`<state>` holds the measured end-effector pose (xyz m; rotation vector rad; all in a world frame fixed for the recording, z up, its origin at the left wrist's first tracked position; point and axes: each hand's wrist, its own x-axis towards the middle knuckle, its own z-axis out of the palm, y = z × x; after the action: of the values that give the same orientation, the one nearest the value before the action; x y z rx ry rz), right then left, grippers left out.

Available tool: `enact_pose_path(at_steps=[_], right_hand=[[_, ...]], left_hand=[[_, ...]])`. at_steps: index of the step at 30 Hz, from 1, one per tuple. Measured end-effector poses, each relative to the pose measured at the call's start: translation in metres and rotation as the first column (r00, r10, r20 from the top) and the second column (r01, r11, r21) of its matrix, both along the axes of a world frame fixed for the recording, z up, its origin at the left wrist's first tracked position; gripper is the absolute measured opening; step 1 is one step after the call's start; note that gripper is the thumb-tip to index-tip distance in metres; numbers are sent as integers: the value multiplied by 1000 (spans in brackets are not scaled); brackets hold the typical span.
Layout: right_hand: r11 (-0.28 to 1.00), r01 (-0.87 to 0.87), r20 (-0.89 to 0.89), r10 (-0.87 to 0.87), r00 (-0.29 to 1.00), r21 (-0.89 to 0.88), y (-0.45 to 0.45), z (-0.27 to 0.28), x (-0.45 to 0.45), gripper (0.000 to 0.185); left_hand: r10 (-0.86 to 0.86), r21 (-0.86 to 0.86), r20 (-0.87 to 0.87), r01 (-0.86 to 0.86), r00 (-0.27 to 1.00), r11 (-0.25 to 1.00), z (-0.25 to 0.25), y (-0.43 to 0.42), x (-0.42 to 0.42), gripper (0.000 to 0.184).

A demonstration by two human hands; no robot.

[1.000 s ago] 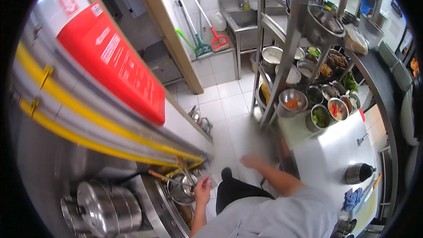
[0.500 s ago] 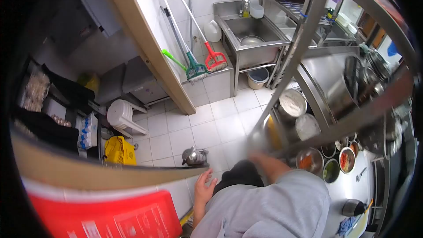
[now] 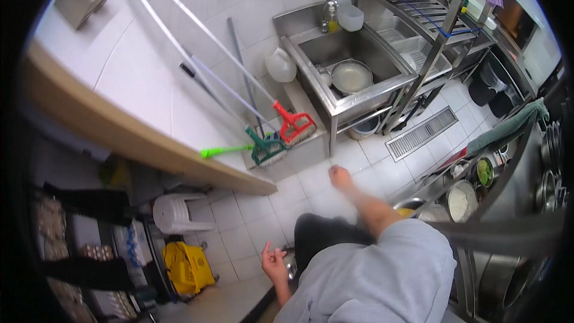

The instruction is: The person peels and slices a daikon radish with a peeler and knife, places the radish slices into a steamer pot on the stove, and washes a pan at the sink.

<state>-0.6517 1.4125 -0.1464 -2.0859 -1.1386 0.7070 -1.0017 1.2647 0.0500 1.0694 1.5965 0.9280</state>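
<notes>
My left hand (image 3: pixel 274 263) is over the floor at the lower middle, beside a shiny metal object (image 3: pixel 290 262) near the doorway edge; its fingers are apart and nothing is in it. Stretched forward over the floor tiles, my right hand (image 3: pixel 341 177) is slightly blurred, with its fingers curled; I cannot make out anything in it. In front of it stands a steel sink (image 3: pixel 376 88) with a round metal pan (image 3: pixel 351 77) inside. Left of the sink are a red brush head (image 3: pixel 294 124) and a green one (image 3: pixel 266 148) on long handles.
A white stool (image 3: pixel 173 213) and a yellow mop bucket (image 3: pixel 188 268) stand at lower left, past a door frame (image 3: pixel 149 143). On the right are a steel rack (image 3: pixel 457 30), a floor drain (image 3: pixel 423 134) and bowls of food (image 3: pixel 461 201). A white jug (image 3: pixel 281 66) sits beside the sink.
The view has moved forward and turned, so the sink and brushes are nearer and the red box is out of sight. My right hand has come out from beside the rack to over the open floor.
</notes>
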Motion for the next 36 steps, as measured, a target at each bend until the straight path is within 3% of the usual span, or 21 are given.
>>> enact_pose_path(at_steps=[1, 2, 3, 4, 6, 9, 11, 15, 17, 18, 19, 20, 22, 24, 25, 26, 28, 29, 32, 34, 36], right_hand=[[1000, 22, 0, -22, 1000, 1, 22, 13, 5, 32], [992, 1, -42, 5, 999, 124, 47, 29, 12, 29], [969, -20, -76, 40, 996, 248, 71, 47, 19, 27], [967, 1, -75, 19, 997, 254, 92, 65, 26, 27], [915, 111, -121, -68, 990, 389, 128, 102, 42, 25], [857, 284, -158, -238, 958, 431, 186, 140, 91, 26], [793, 285, -58, -302, 951, 538, 241, 135, 145, 33], [799, 355, -135, -333, 933, 485, 358, 166, 249, 50], [795, 350, -140, -324, 936, 495, 419, 167, 293, 55], [792, 421, -172, -386, 906, 442, 464, 158, 324, 59], [783, 485, -199, -443, 874, 389, 509, 155, 359, 63], [778, 521, -214, -475, 854, 351, 545, 152, 381, 65], [688, 527, -213, -492, 844, 498, 612, 105, 409, 66], [905, 188, -73, -173, 982, 382, 606, 100, 405, 59], [946, -83, 132, 43, 990, 314, 600, 84, 403, 55], [919, -346, 313, 278, 908, 189, 592, 69, 408, 52], [840, -341, 183, 289, 940, 422, 544, 89, 414, 36], [914, -226, -89, 270, 959, 338, 525, 89, 438, 32], [914, 86, -32, -79, 996, 396, 497, 136, 535, 21], [823, 21, 159, -134, 978, 567, 513, 173, 587, 19], [870, -52, 240, -77, 968, 490, 544, 204, 616, 21]], left_hand=[[7, 94, 0, -7, 1000, 996, -3, 26, 13, 42], [10, 196, 4, -10, 1000, 981, -5, 57, 22, 43], [-38, 143, 43, 32, 998, 989, -33, 88, 20, 46], [-60, 149, 43, 53, 997, 987, -53, 129, 29, 46], [-277, 142, -10, 276, 961, 951, -77, 204, 44, 47], [-479, 234, -59, 478, 876, 847, -47, 322, 109, 41], [-548, 262, -36, 537, 836, 802, -10, 390, 164, 39], [-657, 349, -63, 634, 751, 691, 49, 465, 238, 36], [-707, 319, -58, 684, 705, 656, 53, 492, 272, 37], [-690, 359, -177, 699, 702, 619, 38, 503, 284, 37], [-696, 368, -71, 667, 715, 648, 32, 507, 304, 36], [-682, 255, 41, 653, 730, 713, 28, 511, 321, 36], [-646, 238, 63, 617, 761, 750, 13, 522, 359, 35], [-595, 203, -4, 583, 804, 787, 8, 532, 403, 35], [-569, 210, 5, 556, 822, 804, -7, 542, 422, 33], [-542, 216, 27, 524, 840, 824, -25, 555, 445, 32], [-503, 132, 98, 490, 858, 862, -33, 582, 507, 30], [-502, 89, 109, 494, 858, 865, -47, 602, 540, 29], [-515, -20, 185, 527, 837, 850, -103, 662, 650, 30], [-531, 40, 365, 557, 765, 830, -148, 702, 729, 24], [-550, 39, 406, 588, 730, 808, -131, 717, 795, 26]])
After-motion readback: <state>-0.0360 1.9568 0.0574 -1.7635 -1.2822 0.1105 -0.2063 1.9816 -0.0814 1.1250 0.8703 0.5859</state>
